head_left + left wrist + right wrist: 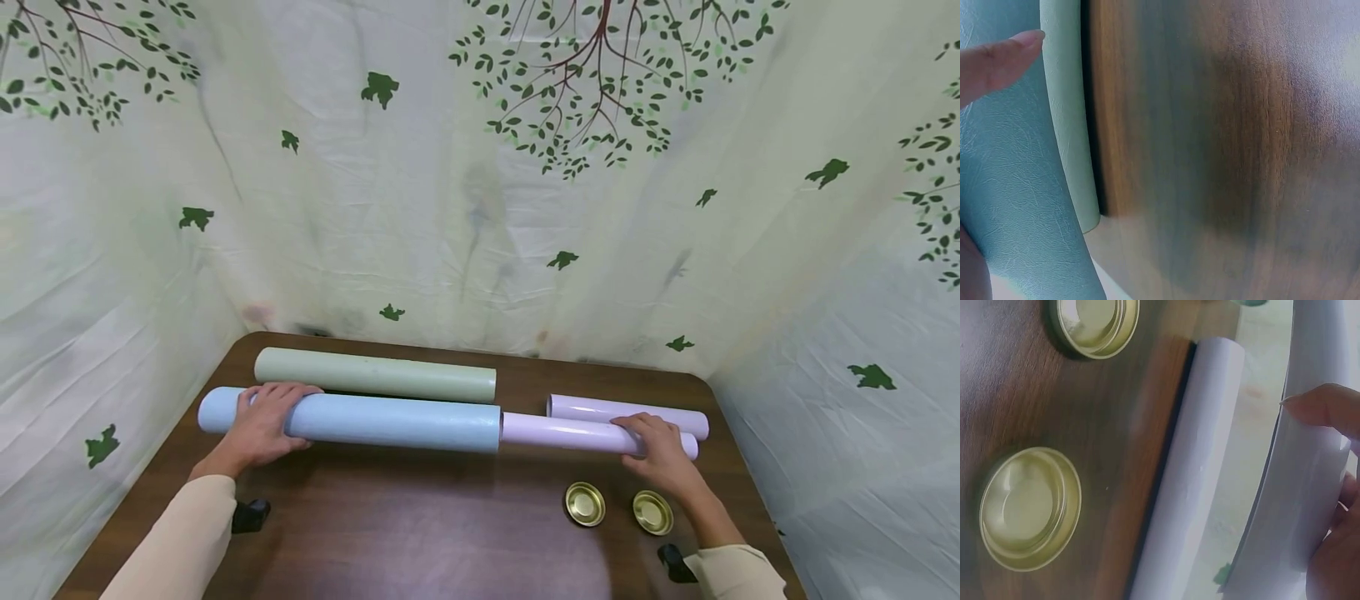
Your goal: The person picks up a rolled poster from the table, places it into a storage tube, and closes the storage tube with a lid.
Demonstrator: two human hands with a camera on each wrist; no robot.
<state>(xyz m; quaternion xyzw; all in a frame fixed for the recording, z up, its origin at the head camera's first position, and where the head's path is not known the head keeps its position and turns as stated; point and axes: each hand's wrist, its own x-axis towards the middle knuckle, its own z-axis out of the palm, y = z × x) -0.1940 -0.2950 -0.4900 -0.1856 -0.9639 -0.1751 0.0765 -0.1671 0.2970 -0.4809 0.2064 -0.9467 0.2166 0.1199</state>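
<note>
In the head view my left hand (262,421) grips a long light-blue tube (405,422) near its left end, thumb on the near side. My right hand (660,450) holds a slimmer lavender tube (562,432) near its right end. The two tubes lie in one line. The lavender tube's left end meets the blue tube's right end and seems to run inside it; that end is hidden. In the left wrist view a finger (1004,65) lies across the blue tube. The right wrist view shows the thumb (1322,409) against the lavender tube (1304,481).
Behind the blue tube lies a pale green tube (375,374). A second lavender tube (630,414) lies behind the held one. Two round gold metal caps (585,504) (1030,509) sit on the brown wooden table (420,525). Leaf-patterned curtains (450,208) surround the table.
</note>
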